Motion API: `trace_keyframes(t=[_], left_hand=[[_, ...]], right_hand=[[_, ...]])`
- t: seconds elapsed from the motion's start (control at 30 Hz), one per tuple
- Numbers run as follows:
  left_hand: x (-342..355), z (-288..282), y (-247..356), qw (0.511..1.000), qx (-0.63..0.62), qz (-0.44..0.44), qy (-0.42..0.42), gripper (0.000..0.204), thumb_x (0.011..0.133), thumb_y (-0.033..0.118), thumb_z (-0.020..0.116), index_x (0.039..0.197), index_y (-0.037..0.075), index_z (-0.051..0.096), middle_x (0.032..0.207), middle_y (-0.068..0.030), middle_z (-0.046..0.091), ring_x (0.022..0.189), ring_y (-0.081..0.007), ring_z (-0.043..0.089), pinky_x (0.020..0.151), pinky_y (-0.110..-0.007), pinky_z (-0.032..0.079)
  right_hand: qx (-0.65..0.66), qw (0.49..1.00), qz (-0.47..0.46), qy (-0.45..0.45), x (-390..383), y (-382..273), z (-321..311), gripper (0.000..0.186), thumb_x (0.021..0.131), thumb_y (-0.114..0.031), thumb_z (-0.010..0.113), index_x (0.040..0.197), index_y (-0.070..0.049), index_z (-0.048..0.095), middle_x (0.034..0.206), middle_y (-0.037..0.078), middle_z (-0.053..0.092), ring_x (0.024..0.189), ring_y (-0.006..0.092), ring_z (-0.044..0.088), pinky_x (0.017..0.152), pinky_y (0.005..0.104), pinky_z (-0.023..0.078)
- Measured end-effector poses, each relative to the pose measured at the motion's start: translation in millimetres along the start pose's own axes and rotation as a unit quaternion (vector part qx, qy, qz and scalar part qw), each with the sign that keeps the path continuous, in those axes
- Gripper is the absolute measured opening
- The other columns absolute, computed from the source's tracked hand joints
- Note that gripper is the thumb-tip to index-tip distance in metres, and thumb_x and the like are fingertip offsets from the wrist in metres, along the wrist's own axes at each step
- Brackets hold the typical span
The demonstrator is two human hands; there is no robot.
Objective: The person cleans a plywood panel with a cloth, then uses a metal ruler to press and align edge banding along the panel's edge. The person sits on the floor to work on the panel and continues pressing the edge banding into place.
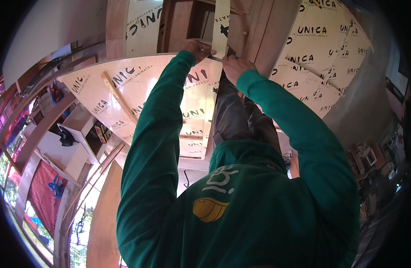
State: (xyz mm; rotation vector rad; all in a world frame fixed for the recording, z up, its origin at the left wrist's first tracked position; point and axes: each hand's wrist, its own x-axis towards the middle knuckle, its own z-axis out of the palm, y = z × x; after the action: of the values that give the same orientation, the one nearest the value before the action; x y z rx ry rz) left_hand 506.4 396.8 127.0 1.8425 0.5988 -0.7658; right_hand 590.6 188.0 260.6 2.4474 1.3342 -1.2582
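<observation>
A narrow pale laminate strip (221,31) runs down from the top edge over brown wooden framing. My left hand (199,52) is closed, with its fingertips pinched at the strip's lower left edge. My right hand (236,68) has its fingers curled at the strip's lower end; what exactly they grip is too small to tell. Just below, a large board (98,91) with a repeated printed pattern and a curved-looking edge has a short wooden batten (114,91) on it. My dark-trousered legs show below my hands, beside the board.
Other printed panels (326,44) lie at upper right, near a grey wall (357,111). At left stand wooden shelving (49,125), a white box cabinet (80,125) with a black bag (68,136), a red sheet (42,192) and long thin wooden pieces (102,165). Cluttered items (366,158) sit at far right.
</observation>
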Motion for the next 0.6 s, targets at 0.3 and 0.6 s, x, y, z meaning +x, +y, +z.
trace_keyframes(t=[0.3,0.6], left_hand=[[-7.7,0.8,18.0,0.997,0.056,-0.012,0.056,0.042,0.089,0.038,0.094,0.118,0.009,0.087,0.109,-0.0163,0.085,0.100,-0.0250,0.080,0.094,-0.039,0.061],[9.4,9.5,-7.3,0.999,0.017,-0.029,-0.007,0.039,0.090,0.058,0.085,0.120,0.032,0.087,0.119,-0.0056,0.084,0.128,-0.0311,0.072,0.133,-0.071,0.007]], right_hand=[[-0.005,1.000,0.004,0.014,28.5,-6.2,10.0,0.029,0.104,-0.013,0.054,0.118,0.003,0.074,0.118,0.025,0.079,0.108,0.0382,0.080,0.089,0.0485,0.066],[-0.065,0.997,0.013,0.031,36.2,-6.8,41.4,0.026,0.102,-0.014,0.059,0.115,0.002,0.075,0.112,0.023,0.079,0.101,0.0364,0.081,0.085,0.0474,0.066]])
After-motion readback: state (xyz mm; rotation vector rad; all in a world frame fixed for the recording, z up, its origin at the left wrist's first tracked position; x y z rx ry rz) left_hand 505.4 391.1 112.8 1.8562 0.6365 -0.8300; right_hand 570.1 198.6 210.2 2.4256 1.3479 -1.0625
